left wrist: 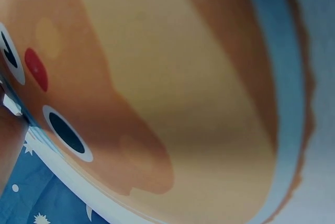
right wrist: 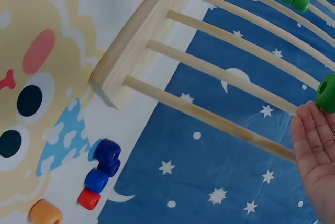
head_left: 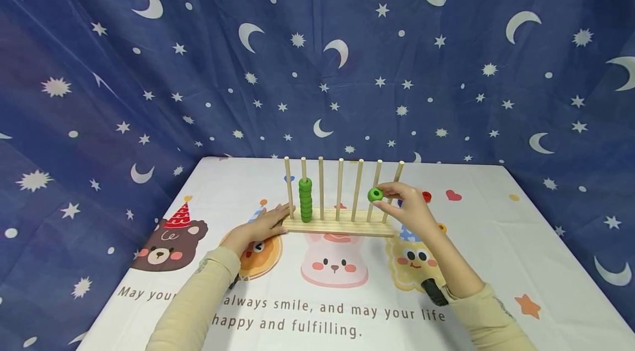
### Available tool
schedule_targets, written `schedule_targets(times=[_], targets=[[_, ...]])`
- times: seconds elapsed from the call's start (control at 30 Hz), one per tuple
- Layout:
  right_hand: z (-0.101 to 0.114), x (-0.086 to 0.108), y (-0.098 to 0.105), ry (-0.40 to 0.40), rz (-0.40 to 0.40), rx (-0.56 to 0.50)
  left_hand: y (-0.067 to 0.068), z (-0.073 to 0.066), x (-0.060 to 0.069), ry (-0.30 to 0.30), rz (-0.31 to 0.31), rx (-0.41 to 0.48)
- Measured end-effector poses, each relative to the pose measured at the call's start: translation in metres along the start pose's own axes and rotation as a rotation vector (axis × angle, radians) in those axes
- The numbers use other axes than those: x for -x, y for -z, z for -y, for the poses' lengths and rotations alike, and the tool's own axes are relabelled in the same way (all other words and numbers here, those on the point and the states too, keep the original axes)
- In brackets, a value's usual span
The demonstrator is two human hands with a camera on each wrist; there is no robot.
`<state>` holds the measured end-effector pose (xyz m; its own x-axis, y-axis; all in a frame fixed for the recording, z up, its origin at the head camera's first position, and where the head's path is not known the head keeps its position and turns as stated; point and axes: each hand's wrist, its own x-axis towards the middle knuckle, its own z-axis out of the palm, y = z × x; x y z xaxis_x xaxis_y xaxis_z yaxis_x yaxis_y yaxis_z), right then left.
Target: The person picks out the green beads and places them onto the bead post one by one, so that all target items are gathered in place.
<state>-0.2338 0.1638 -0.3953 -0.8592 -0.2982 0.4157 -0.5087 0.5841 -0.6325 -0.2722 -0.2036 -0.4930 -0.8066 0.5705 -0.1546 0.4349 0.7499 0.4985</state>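
A wooden rack [head_left: 342,226] with several upright pegs stands on the table. Green beads [head_left: 305,202] are stacked on its second peg from the left. My right hand [head_left: 408,206] pinches a single green bead [head_left: 375,194] in front of the pegs at the right side; the same bead [right wrist: 327,94] shows its hole in the right wrist view. My left hand [head_left: 268,222] lies at the left end of the rack base, its fingers touching it. The left wrist view shows mostly the printed tablecloth, with only a sliver of the hand at its left edge.
Behind the rack's right end lie loose beads: dark blue [right wrist: 107,150], blue [right wrist: 96,180], red [right wrist: 89,198] and orange [right wrist: 46,212]. The white printed tablecloth [head_left: 327,298] covers the table. A blue star-patterned curtain [head_left: 297,92] hangs at the back.
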Motion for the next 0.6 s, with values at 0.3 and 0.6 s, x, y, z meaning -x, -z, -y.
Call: schedule_targets(times=[0.3,0.6], targets=[[0.015,-0.008,-0.006,0.039,0.022,-0.006,0.0,0.001,0.0,0.006,0.002,0.003],[0.028,-0.018,-0.015,0.054,0.048,-0.07,-0.002,0.003,-0.001,0.008,0.003,0.006]])
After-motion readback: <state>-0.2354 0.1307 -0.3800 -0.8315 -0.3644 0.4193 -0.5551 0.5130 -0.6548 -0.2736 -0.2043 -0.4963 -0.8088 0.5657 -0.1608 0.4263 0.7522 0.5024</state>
